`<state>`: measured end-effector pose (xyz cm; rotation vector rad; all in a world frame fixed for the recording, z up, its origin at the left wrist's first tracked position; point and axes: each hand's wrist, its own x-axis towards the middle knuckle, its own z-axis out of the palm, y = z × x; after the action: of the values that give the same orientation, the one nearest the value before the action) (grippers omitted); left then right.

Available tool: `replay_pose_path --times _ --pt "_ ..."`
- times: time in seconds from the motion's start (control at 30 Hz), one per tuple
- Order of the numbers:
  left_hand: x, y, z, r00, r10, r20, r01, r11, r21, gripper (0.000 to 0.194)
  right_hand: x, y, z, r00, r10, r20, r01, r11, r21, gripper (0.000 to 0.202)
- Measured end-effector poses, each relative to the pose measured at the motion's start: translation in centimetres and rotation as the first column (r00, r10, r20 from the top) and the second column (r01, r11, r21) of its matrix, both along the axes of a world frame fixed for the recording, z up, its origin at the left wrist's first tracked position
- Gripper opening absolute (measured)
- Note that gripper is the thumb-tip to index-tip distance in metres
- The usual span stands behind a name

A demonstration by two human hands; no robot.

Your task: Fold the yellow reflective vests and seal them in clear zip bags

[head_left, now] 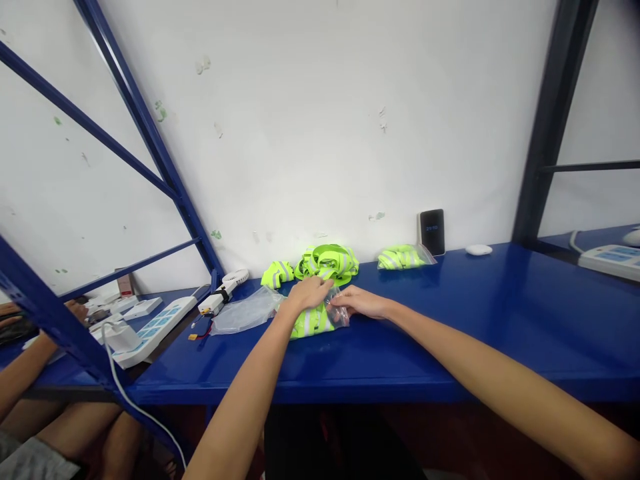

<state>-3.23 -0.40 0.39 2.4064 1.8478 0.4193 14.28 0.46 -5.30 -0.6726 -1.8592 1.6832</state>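
Observation:
In front of me a clear plastic bag point(339, 313) lies on the blue table, with a folded fluorescent yellow-green cloth with silver reflective bands point(311, 324) inside it. My left hand point(309, 293) reaches over the top of this bag, its fingers closed at the bag's upper edge. At the bag's right end, my right hand point(361, 302) pinches the loose clear plastic. Just behind my hands sits a loose heap of the same yellow-green reflective material point(327, 260), with a smaller folded piece point(278, 274) to its left.
Flat empty plastic bags point(245, 312) lie left, beside a white handheld fan point(227, 288) and battery. Another filled bag point(400, 257), a dark-screened device point(432, 232) and a white oval object point(479, 250) line the wall. A power strip point(155, 331) and another person's arm point(30, 363) are beyond the blue frame.

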Motion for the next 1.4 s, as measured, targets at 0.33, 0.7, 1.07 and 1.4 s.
replay_pose_path --times 0.33,0.7,1.07,1.4 --pt "-1.2 0.2 -3.1 0.985 0.146 0.087 -0.154 0.983 0.100 0.073 0.9 -0.3 1.3 0.983 -0.152 0.100 0.129 0.970 0.206 0.035" --pt "-1.4 0.8 -3.5 0.992 -0.045 0.122 0.029 0.991 0.134 0.050 -0.2 0.6 -0.1 0.918 -0.292 0.270 0.308 0.951 -0.018 0.029" --pt "-1.3 0.5 -3.8 0.952 -0.141 0.272 0.093 0.979 0.183 0.030 -0.2 0.6 -0.6 0.903 -0.396 0.169 0.400 0.917 0.011 0.039" --pt "-1.1 -0.1 -3.8 0.969 -0.167 0.180 0.116 0.957 0.267 0.025 -1.1 1.7 -2.0 0.910 -0.413 -0.032 0.388 0.821 0.418 0.032"
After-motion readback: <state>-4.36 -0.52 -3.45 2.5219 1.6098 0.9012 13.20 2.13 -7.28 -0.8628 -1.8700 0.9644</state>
